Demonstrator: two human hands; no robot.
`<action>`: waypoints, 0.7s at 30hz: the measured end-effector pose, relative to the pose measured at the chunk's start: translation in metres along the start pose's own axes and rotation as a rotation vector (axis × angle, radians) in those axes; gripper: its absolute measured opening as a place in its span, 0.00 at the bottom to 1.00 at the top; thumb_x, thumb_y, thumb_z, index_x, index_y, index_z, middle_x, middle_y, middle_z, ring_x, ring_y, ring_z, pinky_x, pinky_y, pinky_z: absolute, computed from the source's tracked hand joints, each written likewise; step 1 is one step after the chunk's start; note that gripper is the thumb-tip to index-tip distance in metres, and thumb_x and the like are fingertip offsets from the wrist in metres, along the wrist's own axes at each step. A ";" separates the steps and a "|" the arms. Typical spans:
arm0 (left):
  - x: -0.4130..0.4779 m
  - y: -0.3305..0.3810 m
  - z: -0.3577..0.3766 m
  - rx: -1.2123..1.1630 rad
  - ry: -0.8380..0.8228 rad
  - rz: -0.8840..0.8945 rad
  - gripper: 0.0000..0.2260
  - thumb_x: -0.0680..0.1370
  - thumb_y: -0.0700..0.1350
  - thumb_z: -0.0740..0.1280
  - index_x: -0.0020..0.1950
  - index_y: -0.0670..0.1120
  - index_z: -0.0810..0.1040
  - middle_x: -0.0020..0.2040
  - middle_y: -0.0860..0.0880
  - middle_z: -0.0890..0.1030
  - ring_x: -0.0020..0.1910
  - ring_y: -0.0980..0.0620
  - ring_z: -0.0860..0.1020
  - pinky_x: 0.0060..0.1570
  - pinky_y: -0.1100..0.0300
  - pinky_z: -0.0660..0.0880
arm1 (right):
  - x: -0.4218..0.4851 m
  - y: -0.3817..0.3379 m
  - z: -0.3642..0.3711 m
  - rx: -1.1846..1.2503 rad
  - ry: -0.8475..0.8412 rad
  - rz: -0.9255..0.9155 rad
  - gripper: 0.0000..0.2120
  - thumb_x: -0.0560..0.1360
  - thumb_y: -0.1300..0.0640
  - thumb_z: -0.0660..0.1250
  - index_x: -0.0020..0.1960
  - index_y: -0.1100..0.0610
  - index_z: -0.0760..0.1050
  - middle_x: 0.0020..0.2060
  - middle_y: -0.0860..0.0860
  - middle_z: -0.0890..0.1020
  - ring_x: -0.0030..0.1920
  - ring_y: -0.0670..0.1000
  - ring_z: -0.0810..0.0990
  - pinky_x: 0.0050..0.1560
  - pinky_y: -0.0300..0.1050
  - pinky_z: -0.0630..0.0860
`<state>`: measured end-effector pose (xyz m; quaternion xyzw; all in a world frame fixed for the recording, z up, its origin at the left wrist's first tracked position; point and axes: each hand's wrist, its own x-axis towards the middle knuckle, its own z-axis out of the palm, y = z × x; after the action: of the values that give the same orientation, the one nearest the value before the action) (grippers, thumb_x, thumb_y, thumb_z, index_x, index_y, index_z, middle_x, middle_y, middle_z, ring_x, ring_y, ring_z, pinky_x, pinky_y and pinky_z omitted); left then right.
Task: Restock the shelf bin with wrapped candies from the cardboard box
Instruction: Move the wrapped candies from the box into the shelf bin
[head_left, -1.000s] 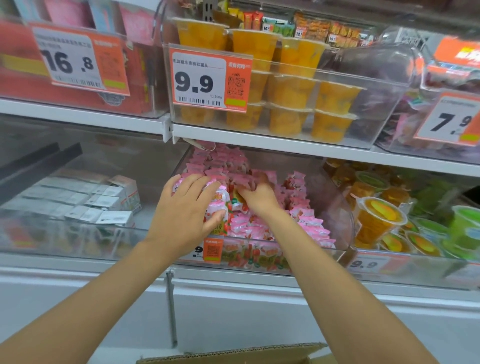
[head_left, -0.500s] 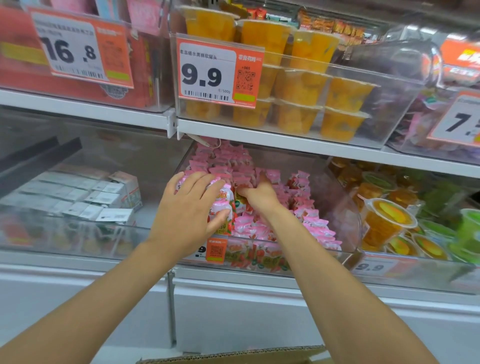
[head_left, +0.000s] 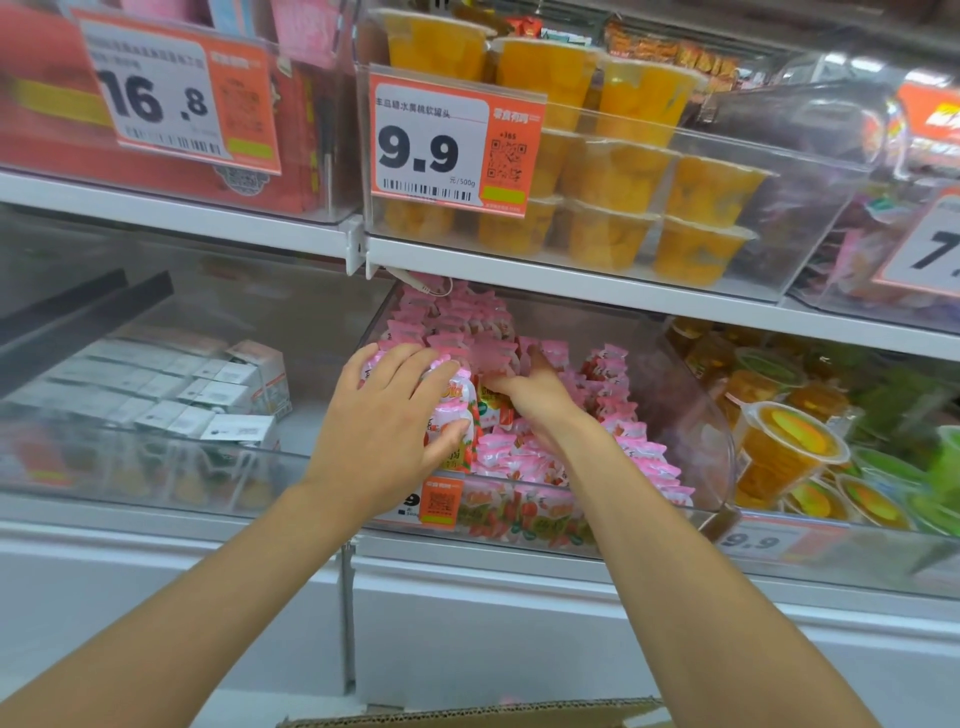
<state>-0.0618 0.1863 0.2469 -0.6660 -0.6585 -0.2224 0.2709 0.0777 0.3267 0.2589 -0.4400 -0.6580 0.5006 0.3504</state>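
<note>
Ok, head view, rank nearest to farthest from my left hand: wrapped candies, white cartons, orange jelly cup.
1. wrapped candies: gripped by the left hand.
2. white cartons: to its left.
3. orange jelly cup: far right.

Bright, even store light; edges blur and bow, centre stays sharp.

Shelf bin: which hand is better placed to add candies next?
Probably the left hand: it grips a candy bundle over the bin. The right hand reaches among candies already inside.

A shop, probably snacks — price tags (head_left: 449, 150) fronting stocked shelf bins (head_left: 693, 410).
</note>
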 end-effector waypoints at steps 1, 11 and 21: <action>0.000 0.000 0.000 0.000 -0.001 -0.001 0.23 0.78 0.58 0.58 0.67 0.48 0.76 0.63 0.48 0.78 0.66 0.46 0.73 0.70 0.45 0.63 | 0.001 0.002 -0.001 -0.013 -0.014 -0.004 0.21 0.75 0.60 0.71 0.66 0.57 0.70 0.55 0.48 0.79 0.55 0.50 0.79 0.57 0.45 0.76; 0.000 0.000 -0.001 -0.003 0.003 0.001 0.23 0.78 0.59 0.57 0.67 0.47 0.76 0.62 0.48 0.78 0.66 0.46 0.73 0.69 0.45 0.62 | -0.004 0.006 -0.013 -0.277 -0.148 -0.057 0.30 0.75 0.55 0.72 0.74 0.54 0.65 0.68 0.48 0.74 0.64 0.51 0.76 0.63 0.46 0.75; 0.001 0.000 -0.001 0.000 -0.027 -0.003 0.23 0.79 0.59 0.57 0.67 0.48 0.75 0.64 0.48 0.78 0.67 0.47 0.73 0.70 0.45 0.62 | -0.003 0.000 -0.013 -0.244 -0.066 -0.153 0.20 0.78 0.61 0.68 0.69 0.56 0.72 0.61 0.51 0.80 0.59 0.51 0.80 0.47 0.30 0.77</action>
<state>-0.0615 0.1862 0.2479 -0.6680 -0.6630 -0.2139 0.2616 0.0905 0.3285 0.2618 -0.4111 -0.7569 0.4028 0.3095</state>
